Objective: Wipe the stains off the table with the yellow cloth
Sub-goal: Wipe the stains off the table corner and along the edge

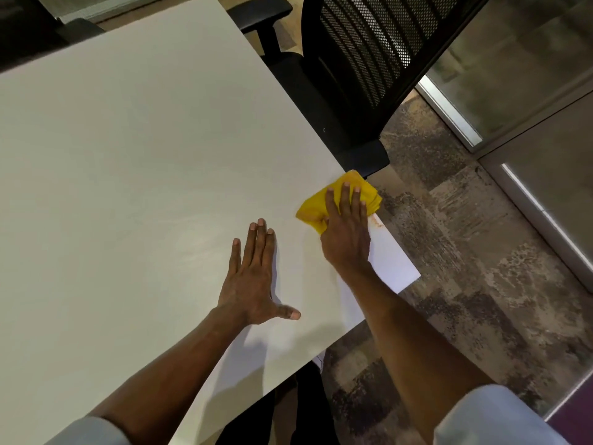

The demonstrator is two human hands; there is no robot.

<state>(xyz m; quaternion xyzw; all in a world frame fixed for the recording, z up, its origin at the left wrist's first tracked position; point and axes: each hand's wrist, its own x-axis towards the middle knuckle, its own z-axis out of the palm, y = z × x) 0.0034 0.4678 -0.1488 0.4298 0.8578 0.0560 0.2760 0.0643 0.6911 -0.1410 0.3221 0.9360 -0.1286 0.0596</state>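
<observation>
A crumpled yellow cloth (313, 208) lies at the right edge of the white table (134, 162). My right hand (346, 229) presses flat on top of it, fingers spread over the cloth. A small brownish stain (377, 223) shows on the table edge just right of that hand. My left hand (253, 281) rests flat on the tabletop to the left, palm down, fingers apart, holding nothing.
A black mesh office chair (369, 59) stands against the table's right edge, its armrest (365, 157) just beyond the cloth. Another dark chair (29, 30) is at the far left. Patterned carpet (465, 268) and a glass partition (513, 75) lie to the right.
</observation>
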